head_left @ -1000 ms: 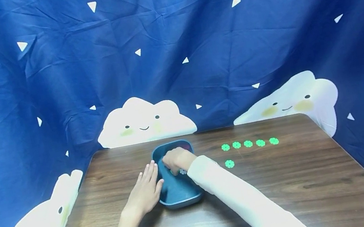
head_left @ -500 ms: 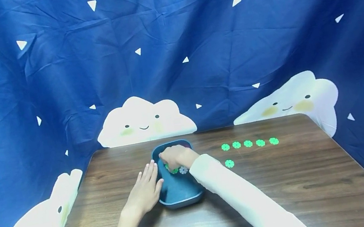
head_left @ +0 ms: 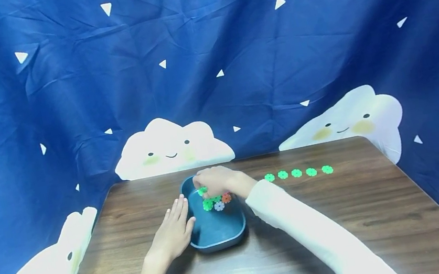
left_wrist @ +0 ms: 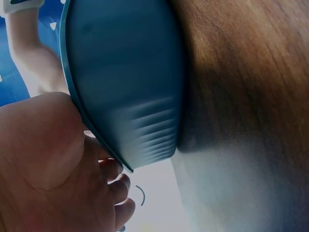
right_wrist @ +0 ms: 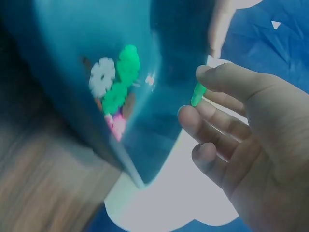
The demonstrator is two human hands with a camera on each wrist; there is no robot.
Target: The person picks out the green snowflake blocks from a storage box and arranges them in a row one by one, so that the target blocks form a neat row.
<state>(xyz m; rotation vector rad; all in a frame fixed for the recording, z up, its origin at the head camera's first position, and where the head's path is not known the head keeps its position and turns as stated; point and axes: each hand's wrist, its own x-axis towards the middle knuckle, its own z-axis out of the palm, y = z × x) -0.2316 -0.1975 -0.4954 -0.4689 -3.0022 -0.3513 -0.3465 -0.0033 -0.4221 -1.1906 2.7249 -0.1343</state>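
Over the dark wooden desk (head_left: pixel 347 222), seen from the head camera, the left hand (head_left: pixel 172 234) lies flat with straight fingers against the near-left wall of a rounded blue plastic tray (head_left: pixel 219 239), apparently steadying it. Just beyond that hand, the right hand (head_left: pixel 215 181) hovers above the tray's far end and pinches a small green flower-shaped plastic disc (head_left: pixel 202 190) at its fingertips. Below this hand, inside the tray, lie loose discs in green, orange and white (head_left: pixel 216 202). Off to its right, five green discs (head_left: pixel 296 173) sit in a neat row on the desk.

From the left wrist, the palm and fingers (left_wrist: pixel 53 169) press against the tray's outer wall (left_wrist: pixel 125 87), which looks smooth and matte.

From the right wrist, the green disc (right_wrist: pixel 198 93) shows edge-on, thin and bright, held between thumb and forefinger, with the other fingers (right_wrist: pixel 212 135) loosely curled beneath. Left of the hand, the tray's floor (right_wrist: pixel 63 34) carries white, green and pink discs (right_wrist: pixel 113 87) in a cluster.
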